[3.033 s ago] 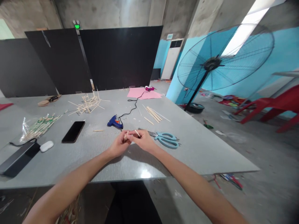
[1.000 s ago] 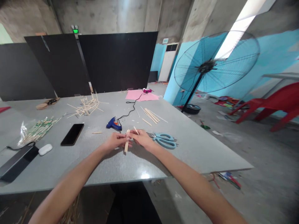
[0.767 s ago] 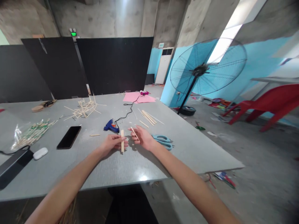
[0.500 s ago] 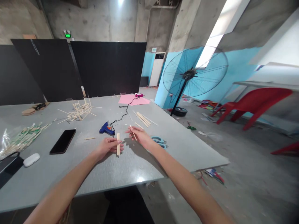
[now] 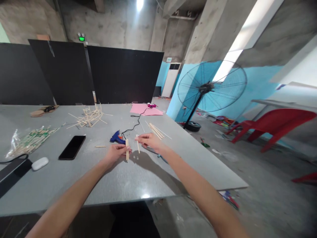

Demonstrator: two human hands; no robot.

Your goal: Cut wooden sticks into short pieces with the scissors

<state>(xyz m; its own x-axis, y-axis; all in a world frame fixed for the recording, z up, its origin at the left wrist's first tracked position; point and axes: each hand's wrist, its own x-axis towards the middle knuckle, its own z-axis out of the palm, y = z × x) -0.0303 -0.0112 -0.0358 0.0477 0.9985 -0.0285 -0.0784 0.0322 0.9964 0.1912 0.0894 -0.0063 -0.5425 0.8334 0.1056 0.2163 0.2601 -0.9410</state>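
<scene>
My left hand (image 5: pixel 118 152) is closed round a small bundle of wooden sticks (image 5: pixel 127 150) held upright over the table. To its right, my right hand (image 5: pixel 148 140) pinches one short wooden stick (image 5: pixel 138 146), pointing down and apart from the bundle. A blue glue gun (image 5: pixel 117 137) lies just beyond my left hand, its black cord running back. Several loose wooden sticks (image 5: pixel 156 131) rest past my right hand. Blue-handled scissors (image 5: pixel 162 158) are mostly hidden under my right forearm.
On the grey table (image 5: pixel 104 185) are a phone (image 5: pixel 72 147), a white case (image 5: pixel 40 163), a bag of sticks (image 5: pixel 34 140), a stick structure (image 5: pixel 90 117) and pink paper (image 5: pixel 146 109). A large fan (image 5: pixel 206 87) and a red chair (image 5: pixel 279 127) stand right.
My right hand has turned, and its stick now hangs lower and nearer the bundle. My right forearm covers more of the scissors. The whole view has shifted slightly.
</scene>
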